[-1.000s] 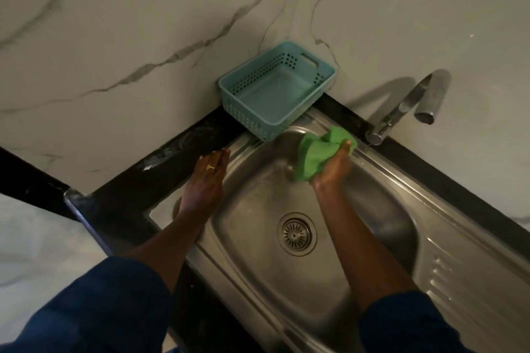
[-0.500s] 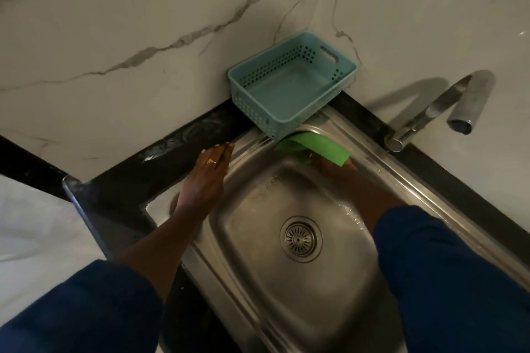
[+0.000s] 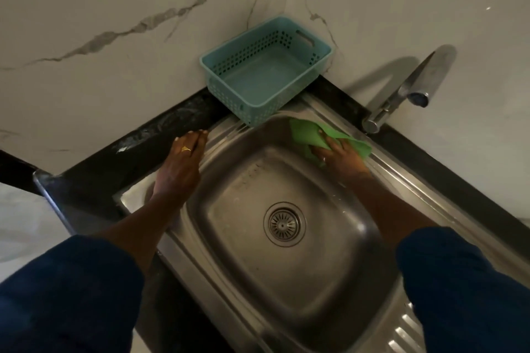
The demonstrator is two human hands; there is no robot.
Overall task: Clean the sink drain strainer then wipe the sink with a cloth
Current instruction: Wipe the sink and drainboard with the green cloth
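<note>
One cloth [image 3: 307, 135], seemingly gripped, one strainer [image 3: 284, 223], one basket [image 3: 226, 94].

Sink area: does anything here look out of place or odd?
The teal basket sits skewed in the corner, its near corner overlapping the sink rim. Dull streaks mark the basin's far-left wall. Otherwise the strainer sits flat in its drain.
</note>
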